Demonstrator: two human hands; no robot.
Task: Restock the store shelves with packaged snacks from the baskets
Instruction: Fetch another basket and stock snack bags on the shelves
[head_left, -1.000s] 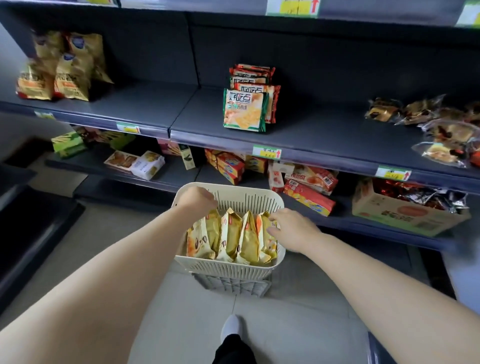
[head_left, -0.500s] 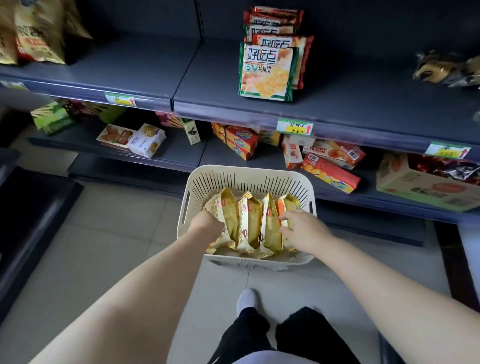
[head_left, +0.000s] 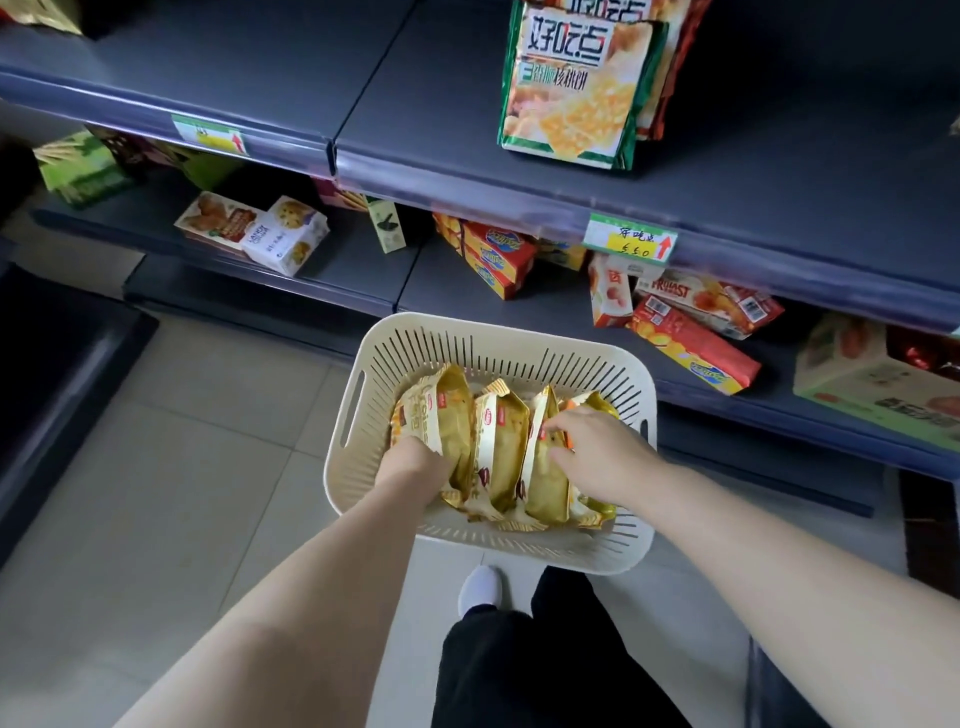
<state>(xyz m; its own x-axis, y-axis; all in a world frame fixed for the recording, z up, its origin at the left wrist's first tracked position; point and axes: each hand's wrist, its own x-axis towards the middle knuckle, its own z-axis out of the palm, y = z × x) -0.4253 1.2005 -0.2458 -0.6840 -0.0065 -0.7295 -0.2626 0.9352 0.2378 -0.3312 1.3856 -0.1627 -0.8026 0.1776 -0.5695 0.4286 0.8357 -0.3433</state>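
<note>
A cream slotted basket (head_left: 524, 338) sits on the floor in front of the shelves and holds several gold snack packets (head_left: 501, 447) standing on edge. My left hand (head_left: 415, 460) reaches down into the basket's left side, its fingers hidden behind the leftmost gold packet (head_left: 441, 410), which it grips. My right hand (head_left: 597, 449) lies over the right-hand packets and its fingers pinch the top of one of them (head_left: 543, 421).
A dark upper shelf (head_left: 415, 119) carries green-edged cracker bags (head_left: 571, 88). The lower shelf (head_left: 353, 260) holds red boxes (head_left: 498, 254), white boxes (head_left: 285, 241) and a carton (head_left: 872, 384). My legs and a white sock (head_left: 480, 584) are below the basket. Tiled floor lies to the left.
My view has dropped closer to the basket. My left hand went from the basket's rim down into the packets. My right hand shifted onto the right-hand packets.
</note>
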